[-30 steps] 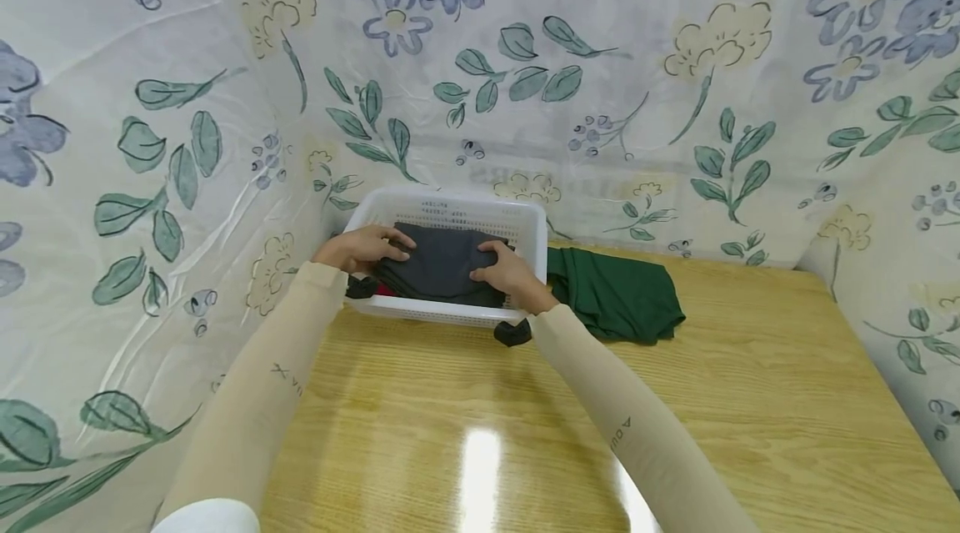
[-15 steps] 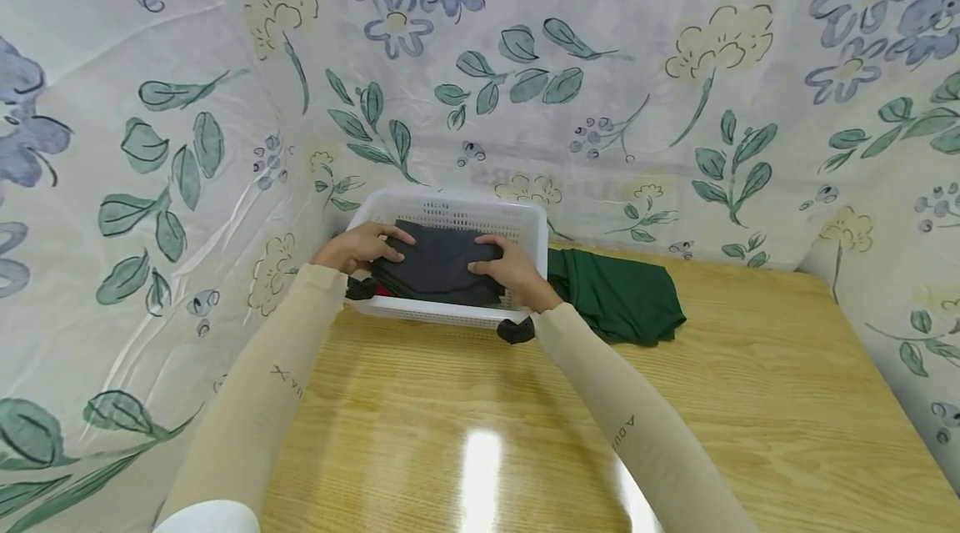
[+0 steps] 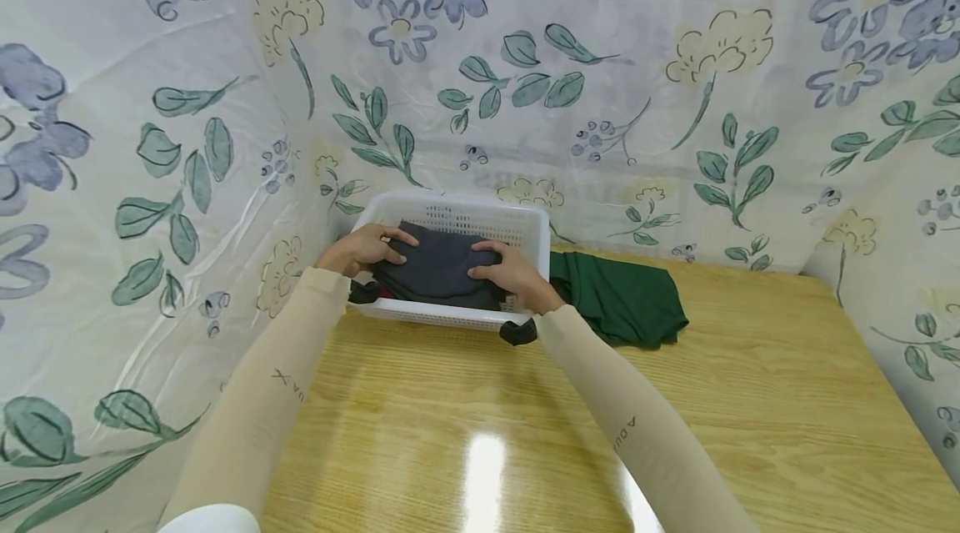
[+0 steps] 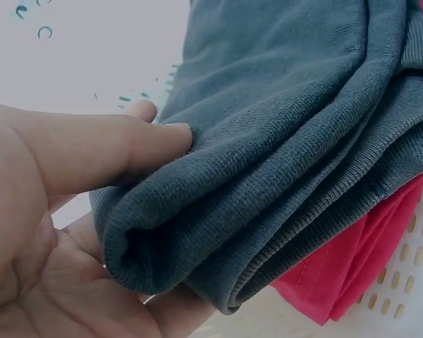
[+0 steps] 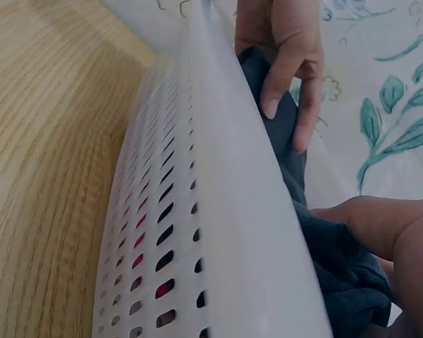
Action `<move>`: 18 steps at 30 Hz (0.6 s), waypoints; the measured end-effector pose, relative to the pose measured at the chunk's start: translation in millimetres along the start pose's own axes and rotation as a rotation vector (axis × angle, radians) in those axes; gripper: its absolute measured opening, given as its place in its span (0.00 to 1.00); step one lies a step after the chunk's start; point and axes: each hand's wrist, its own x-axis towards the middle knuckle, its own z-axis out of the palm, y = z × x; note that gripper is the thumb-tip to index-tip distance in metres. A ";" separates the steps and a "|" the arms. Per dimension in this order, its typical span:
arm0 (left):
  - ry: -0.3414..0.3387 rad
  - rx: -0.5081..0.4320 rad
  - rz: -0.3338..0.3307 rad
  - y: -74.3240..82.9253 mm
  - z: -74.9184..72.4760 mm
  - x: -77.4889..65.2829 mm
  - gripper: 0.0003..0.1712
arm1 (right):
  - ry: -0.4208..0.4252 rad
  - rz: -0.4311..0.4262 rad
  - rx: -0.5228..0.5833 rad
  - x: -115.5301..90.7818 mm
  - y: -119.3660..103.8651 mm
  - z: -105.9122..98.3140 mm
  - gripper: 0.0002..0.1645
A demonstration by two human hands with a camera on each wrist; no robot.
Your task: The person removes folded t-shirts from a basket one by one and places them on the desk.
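A dark grey folded garment (image 3: 442, 266) lies inside a white perforated plastic basket (image 3: 435, 314). My left hand (image 3: 365, 249) grips its left end, thumb on top and fingers underneath in the left wrist view, where the folded knit layers (image 4: 268, 134) show close up. My right hand (image 3: 513, 273) holds the opposite end, its thumb pressed on the cloth in the right wrist view. Beneath the grey garment, a red cloth (image 4: 338, 260) shows in the left wrist view.
A dark green folded garment (image 3: 626, 299) lies on the wooden table (image 3: 750, 399) just right of the basket. Black wristbands (image 3: 517, 333) sit by both wrists. A floral-patterned sheet (image 3: 480, 133) hangs behind and along the sides.
Both hands keep their hold on the grey garment and have barely shifted. The head view has tilted slightly, so the whole scene sits a little lower and to the right.
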 end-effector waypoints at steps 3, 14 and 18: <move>0.002 0.013 0.007 0.0 -0.1 -2.8 0.26 | 0.011 -0.025 -0.038 -0.4 -0.1 0.4 0.30; 0.039 0.068 0.058 3.4 -2.5 -14.0 0.28 | 0.014 -0.093 -0.021 -5.7 -5.2 -9.3 0.30; 0.018 0.087 0.100 5.1 -3.8 -16.7 0.29 | 0.018 -0.101 0.012 -11.1 -8.4 -15.0 0.30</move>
